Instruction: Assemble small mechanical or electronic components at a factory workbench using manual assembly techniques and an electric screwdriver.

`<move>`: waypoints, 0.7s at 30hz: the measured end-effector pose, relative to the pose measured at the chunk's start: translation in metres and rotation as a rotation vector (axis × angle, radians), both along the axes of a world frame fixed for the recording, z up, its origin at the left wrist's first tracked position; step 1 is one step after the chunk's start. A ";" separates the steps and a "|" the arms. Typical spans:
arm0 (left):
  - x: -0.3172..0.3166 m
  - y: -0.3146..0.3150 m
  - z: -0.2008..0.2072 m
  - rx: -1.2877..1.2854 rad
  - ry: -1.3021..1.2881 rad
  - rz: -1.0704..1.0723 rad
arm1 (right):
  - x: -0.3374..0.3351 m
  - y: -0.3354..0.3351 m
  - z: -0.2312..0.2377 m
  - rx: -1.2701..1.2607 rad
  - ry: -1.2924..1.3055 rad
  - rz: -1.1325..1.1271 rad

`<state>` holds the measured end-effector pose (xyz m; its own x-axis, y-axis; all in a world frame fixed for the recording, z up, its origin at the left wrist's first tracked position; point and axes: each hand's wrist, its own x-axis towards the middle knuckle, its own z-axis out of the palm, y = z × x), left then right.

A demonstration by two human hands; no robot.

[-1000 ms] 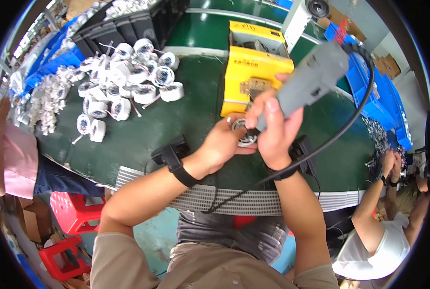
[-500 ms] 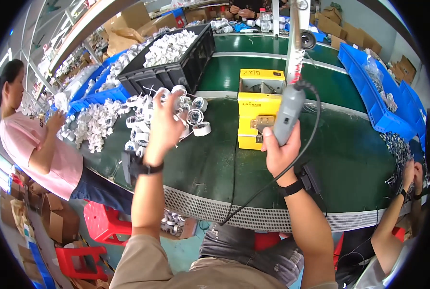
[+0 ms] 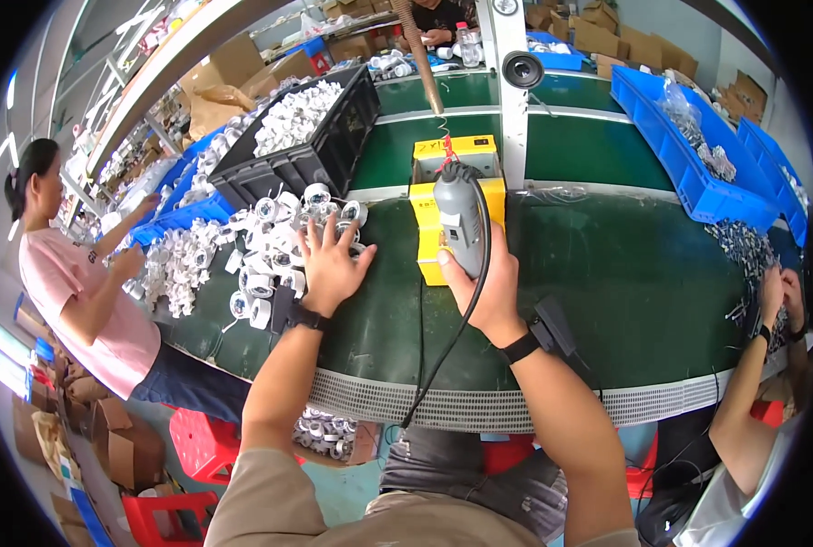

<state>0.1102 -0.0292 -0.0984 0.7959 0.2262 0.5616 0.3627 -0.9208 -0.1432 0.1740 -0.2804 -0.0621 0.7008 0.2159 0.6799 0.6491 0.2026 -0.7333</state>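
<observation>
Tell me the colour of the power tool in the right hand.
Grey, in the head view: the power tool.

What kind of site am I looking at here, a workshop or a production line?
Most likely a factory assembly line. A long green conveyor belt runs past several seated workers, heaps of small white round parts lie on it, and blue bins line the side. The right hand grips a corded power screwdriver.
</observation>
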 end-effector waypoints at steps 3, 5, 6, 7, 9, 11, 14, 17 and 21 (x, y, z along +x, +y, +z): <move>-0.009 0.015 -0.002 0.010 -0.024 -0.023 | -0.002 0.001 0.001 0.001 0.023 -0.014; -0.014 0.023 -0.004 0.008 -0.022 -0.025 | -0.001 0.000 0.001 -0.012 0.036 0.015; -0.017 0.028 -0.005 -0.010 -0.018 -0.005 | -0.001 -0.001 0.002 -0.012 0.037 0.010; -0.021 0.034 -0.007 -0.007 -0.026 -0.001 | -0.002 -0.001 0.002 -0.016 0.053 0.029; -0.028 0.043 -0.006 0.014 -0.029 0.021 | 0.001 -0.001 -0.003 -0.018 0.033 0.028; -0.036 0.060 -0.007 0.013 -0.022 0.070 | 0.001 0.000 -0.003 -0.035 0.015 0.001; -0.037 0.060 0.001 0.026 0.034 0.203 | 0.002 0.001 -0.005 -0.071 0.004 -0.022; -0.014 0.049 0.009 0.061 -0.046 0.083 | 0.006 0.003 -0.006 -0.075 0.008 -0.039; 0.032 0.029 0.017 0.089 0.009 -0.172 | 0.008 0.005 -0.008 -0.058 -0.046 -0.052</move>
